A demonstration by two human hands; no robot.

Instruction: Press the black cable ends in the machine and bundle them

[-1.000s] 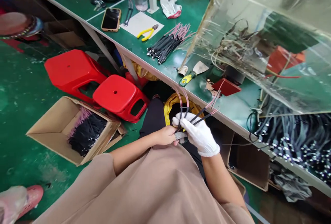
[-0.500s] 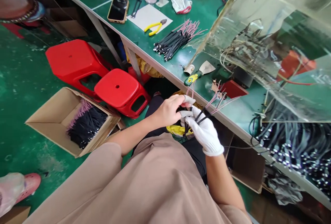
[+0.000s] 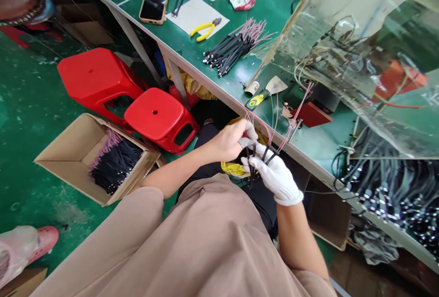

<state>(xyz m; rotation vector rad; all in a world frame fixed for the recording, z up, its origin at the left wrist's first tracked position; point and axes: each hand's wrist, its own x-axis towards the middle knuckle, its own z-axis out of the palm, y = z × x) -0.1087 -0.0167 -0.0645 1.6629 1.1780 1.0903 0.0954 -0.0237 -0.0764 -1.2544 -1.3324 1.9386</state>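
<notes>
My left hand (image 3: 233, 140), bare apart from whitish finger covers, pinches thin black cables (image 3: 253, 163) near the bench edge. Their black ends hang down between my hands and pink wire ends rise above. My right hand (image 3: 278, 179), in a white knit glove, is closed around black cables with pink wires (image 3: 285, 137) that stick out up and to the right. My fingertips almost meet, and the glove hides part of the cables. Beyond my hands, a scraper with a green-yellow handle (image 3: 255, 101) lies by a red block (image 3: 314, 115) on the bench.
A bundle of black cables (image 3: 228, 52), yellow cutters (image 3: 202, 29) and a phone (image 3: 154, 5) lie on the green bench. A clear shield (image 3: 346, 77) overhangs the right side. Red stools (image 3: 156, 114) and a carton of cables (image 3: 65, 162) stand at left.
My gloved right hand has moved slightly right, and the pink wires in it now point more upward. My left hand's fingers have curled closer together at the cables.
</notes>
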